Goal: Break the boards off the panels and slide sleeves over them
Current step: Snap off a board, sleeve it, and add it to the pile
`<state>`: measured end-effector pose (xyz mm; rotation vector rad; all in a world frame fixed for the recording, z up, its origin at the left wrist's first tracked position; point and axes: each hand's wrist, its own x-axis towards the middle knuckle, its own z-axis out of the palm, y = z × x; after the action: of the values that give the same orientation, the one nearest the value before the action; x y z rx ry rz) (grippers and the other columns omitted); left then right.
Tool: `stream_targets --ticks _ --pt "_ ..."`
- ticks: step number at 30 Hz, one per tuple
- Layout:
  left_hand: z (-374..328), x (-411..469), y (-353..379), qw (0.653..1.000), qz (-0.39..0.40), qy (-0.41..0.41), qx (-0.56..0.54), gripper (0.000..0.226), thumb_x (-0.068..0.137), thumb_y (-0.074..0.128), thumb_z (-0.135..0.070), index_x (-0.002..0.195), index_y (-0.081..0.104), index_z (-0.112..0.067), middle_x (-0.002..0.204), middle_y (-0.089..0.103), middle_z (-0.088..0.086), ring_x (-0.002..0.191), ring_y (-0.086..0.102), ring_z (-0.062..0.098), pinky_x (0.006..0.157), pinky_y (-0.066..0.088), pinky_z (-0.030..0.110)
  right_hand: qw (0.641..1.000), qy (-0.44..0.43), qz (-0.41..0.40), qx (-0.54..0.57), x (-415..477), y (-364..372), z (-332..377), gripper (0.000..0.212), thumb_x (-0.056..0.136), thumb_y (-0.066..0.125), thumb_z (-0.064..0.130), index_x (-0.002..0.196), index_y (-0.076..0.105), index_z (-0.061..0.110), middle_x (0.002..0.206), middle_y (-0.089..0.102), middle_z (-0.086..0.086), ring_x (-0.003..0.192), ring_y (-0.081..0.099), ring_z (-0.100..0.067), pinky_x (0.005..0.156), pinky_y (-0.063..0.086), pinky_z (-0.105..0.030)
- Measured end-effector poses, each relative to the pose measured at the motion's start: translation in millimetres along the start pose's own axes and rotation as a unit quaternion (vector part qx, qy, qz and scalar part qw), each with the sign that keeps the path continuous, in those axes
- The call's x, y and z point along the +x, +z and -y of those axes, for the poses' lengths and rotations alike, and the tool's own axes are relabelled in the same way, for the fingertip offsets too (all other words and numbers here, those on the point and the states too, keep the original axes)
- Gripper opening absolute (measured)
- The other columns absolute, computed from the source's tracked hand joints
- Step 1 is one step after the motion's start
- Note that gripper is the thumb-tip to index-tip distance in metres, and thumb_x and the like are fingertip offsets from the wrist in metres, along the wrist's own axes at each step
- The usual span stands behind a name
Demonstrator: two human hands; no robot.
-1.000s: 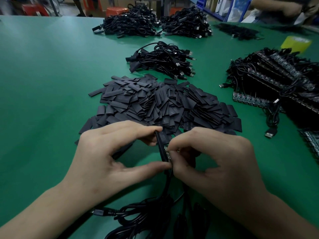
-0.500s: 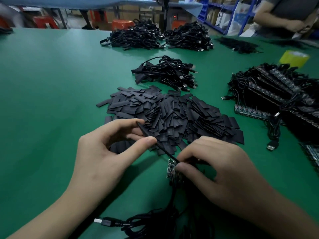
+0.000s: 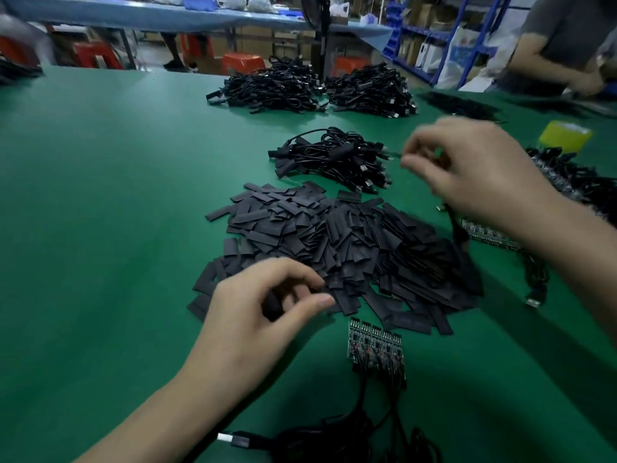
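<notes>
A wide heap of flat black sleeves (image 3: 350, 248) lies mid-table. My left hand (image 3: 267, 315) hovers at its near edge, fingers curled, pinching what looks like one black sleeve (image 3: 273, 307). My right hand (image 3: 467, 175) is raised and blurred at the right. It grips a black cable (image 3: 455, 228) that hangs below it, near the small pile of sleeved cables (image 3: 334, 158). A short panel of boards (image 3: 377, 349) lies on the green mat in front of me. Its cables run down to a bundle (image 3: 350, 436) at the bottom edge.
Two big cable piles (image 3: 277, 88) (image 3: 370, 91) sit at the far side. More panels with cables (image 3: 584, 185) are stacked at the right, behind a yellow tape roll (image 3: 564, 137). Another person (image 3: 561, 38) works at the far right corner. The green mat (image 3: 100, 228) stretches left.
My right hand has lifted away up and to the right with the cable. The left hand let go of that sleeve and moved to the heap's edge. The panel now lies uncovered on the mat.
</notes>
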<state>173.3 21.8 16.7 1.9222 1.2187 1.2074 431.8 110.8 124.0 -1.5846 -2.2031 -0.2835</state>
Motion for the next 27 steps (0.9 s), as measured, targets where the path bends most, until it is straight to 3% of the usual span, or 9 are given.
stream_targets --ticks 3,7,10,12,14,17,21,23,27 --pt "1 -2 1 0.995 0.072 0.036 0.053 0.023 0.086 0.064 -0.06 0.094 0.069 -0.039 0.088 0.066 -0.017 0.081 0.065 0.009 0.07 0.05 0.02 0.996 -0.023 -0.011 -0.087 70 15 -13 0.022 0.102 0.058 0.04 0.109 0.069 0.022 0.105 0.063 -0.006 0.093 0.059 -0.028 0.075 0.041 -0.034" --pt "1 -2 1 0.975 0.145 0.06 0.159 0.053 0.084 0.043 -0.082 0.119 0.064 -0.048 0.105 0.058 -0.028 0.103 0.056 -0.004 0.09 0.048 0.026 0.991 -0.049 -0.006 -0.123 148 40 -9 0.025 0.1 0.061 0.042 0.111 0.071 0.021 0.112 0.063 -0.01 0.097 0.062 -0.034 0.073 0.048 -0.039" --pt "1 -2 2 0.957 0.18 0.076 0.217 0.069 0.082 0.031 -0.089 0.133 0.056 -0.049 0.11 0.047 -0.03 0.108 0.045 -0.005 0.095 0.042 0.028 0.99 -0.054 0.053 -0.121 174 64 7 0.034 0.099 0.06 0.049 0.119 0.07 0.024 0.12 0.06 -0.01 0.097 0.06 -0.033 0.075 0.047 -0.038" --pt "0 -2 2 0.951 0.194 0.075 0.227 0.069 0.083 0.027 -0.089 0.132 0.056 -0.05 0.108 0.043 -0.029 0.105 0.041 -0.003 0.093 0.038 0.026 0.987 -0.05 0.106 -0.11 175 80 15 0.039 0.1 0.056 0.052 0.128 0.065 0.026 0.13 0.056 -0.012 0.108 0.06 -0.036 0.083 0.048 -0.041" --pt "-2 -2 2 0.949 0.197 0.087 0.229 0.059 0.087 0.03 -0.085 0.121 0.063 -0.049 0.104 0.044 -0.026 0.1 0.042 -0.002 0.088 0.037 0.025 0.989 -0.049 0.115 -0.084 164 88 21 0.039 0.102 0.054 0.049 0.132 0.062 0.025 0.136 0.052 -0.012 0.116 0.058 -0.037 0.091 0.048 -0.044" --pt "-3 -4 2 0.952 0.193 0.105 0.214 0.048 0.091 0.036 -0.079 0.11 0.066 -0.047 0.1 0.047 -0.025 0.097 0.044 0.0 0.082 0.038 0.025 0.996 -0.052 0.077 -0.003 123 81 29 0.031 0.104 0.054 0.042 0.126 0.065 0.022 0.127 0.055 -0.007 0.112 0.059 -0.03 0.094 0.05 -0.045" --pt "-1 -2 4 0.962 0.181 0.116 0.17 0.042 0.089 0.05 -0.074 0.11 0.07 -0.044 0.1 0.054 -0.024 0.098 0.05 0.001 0.084 0.044 0.031 0.99 -0.056 0.06 0.112 33 49 38 0.021 0.101 0.058 0.035 0.11 0.073 0.024 0.106 0.061 0.007 0.095 0.06 -0.01 0.081 0.045 -0.017" --pt "-1 -2 4 0.966 0.178 0.115 0.148 0.04 0.086 0.057 -0.071 0.108 0.072 -0.041 0.099 0.057 -0.022 0.098 0.053 0.002 0.086 0.047 0.033 0.982 -0.057 0.086 0.155 -15 31 39 0.023 0.096 0.058 0.041 0.102 0.076 0.028 0.1 0.065 0.012 0.092 0.061 -0.004 0.078 0.044 -0.013" --pt "-6 -3 3 0.979 0.174 0.07 0.077 0.034 0.08 0.07 -0.063 0.103 0.076 -0.039 0.101 0.062 -0.02 0.102 0.059 0.003 0.091 0.045 0.022 0.959 -0.055 0.205 0.187 -85 11 36 0.039 0.09 0.05 0.065 0.101 0.075 0.037 0.1 0.064 0.024 0.103 0.059 0.005 0.09 0.046 -0.019"
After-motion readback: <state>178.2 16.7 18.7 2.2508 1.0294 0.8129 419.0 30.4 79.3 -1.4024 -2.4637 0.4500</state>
